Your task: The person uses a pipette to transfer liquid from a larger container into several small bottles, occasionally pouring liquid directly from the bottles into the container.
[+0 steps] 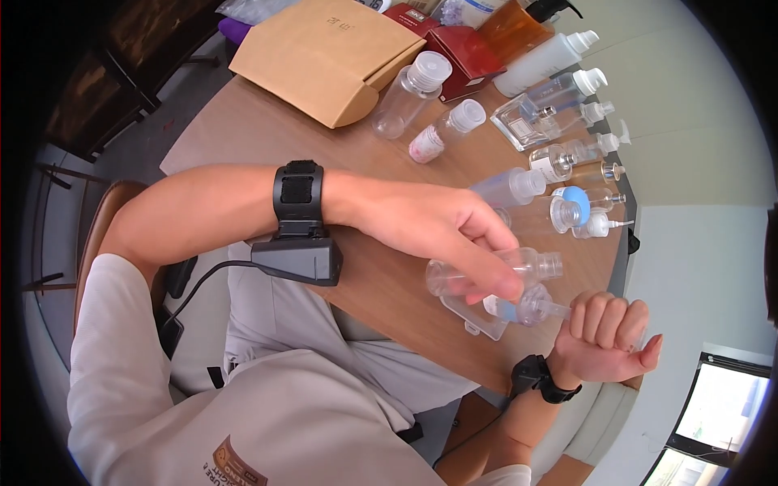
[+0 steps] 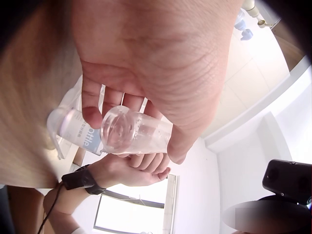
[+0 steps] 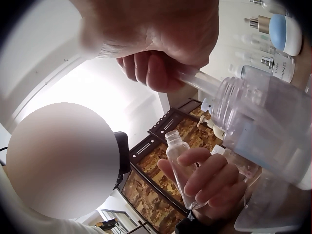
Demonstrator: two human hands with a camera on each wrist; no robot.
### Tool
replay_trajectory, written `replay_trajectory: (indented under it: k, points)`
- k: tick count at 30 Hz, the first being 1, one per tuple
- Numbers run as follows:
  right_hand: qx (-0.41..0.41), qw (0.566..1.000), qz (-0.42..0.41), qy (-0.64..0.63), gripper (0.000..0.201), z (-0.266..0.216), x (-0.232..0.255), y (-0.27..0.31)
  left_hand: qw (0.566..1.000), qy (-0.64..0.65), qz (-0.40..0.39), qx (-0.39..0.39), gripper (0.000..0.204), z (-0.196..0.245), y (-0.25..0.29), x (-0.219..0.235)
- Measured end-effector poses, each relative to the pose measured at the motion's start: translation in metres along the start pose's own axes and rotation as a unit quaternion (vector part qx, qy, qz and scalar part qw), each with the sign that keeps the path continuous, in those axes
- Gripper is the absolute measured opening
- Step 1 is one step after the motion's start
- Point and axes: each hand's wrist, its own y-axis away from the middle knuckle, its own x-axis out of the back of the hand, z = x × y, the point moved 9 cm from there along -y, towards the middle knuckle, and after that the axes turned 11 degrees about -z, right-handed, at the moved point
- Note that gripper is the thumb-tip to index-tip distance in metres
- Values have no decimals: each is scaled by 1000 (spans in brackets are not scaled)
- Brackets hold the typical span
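Observation:
My left hand grips a small clear bottle between thumb and fingers. It is tilted on its side in the head view, its open threaded neck pointing right and uncapped. My right hand has its fingers curled round a clear tube. The tube's far end meets the threaded mouth of a larger clear bottle with a blue-and-white label. This labelled bottle is partly behind the left hand's bottle in the left wrist view. A flat clear plastic piece lies beneath them at the table edge.
A cardboard box and red boxes sit at the back of the wooden table. Two white-capped clear bottles stand before them. Several pump and perfume bottles line the far edge by the wall, near a blue round item.

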Motion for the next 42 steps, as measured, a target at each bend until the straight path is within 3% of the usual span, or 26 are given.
replay_trajectory:
  k: [19,42]
  points:
    - [-62,998,-8,-1,52,22,2,-2,1000,-6,2,-7,34,2,0,0]
    - [-73,997,-17,5,52,27,0,-1,1000,-8,4,-7,33,3,1,-1]
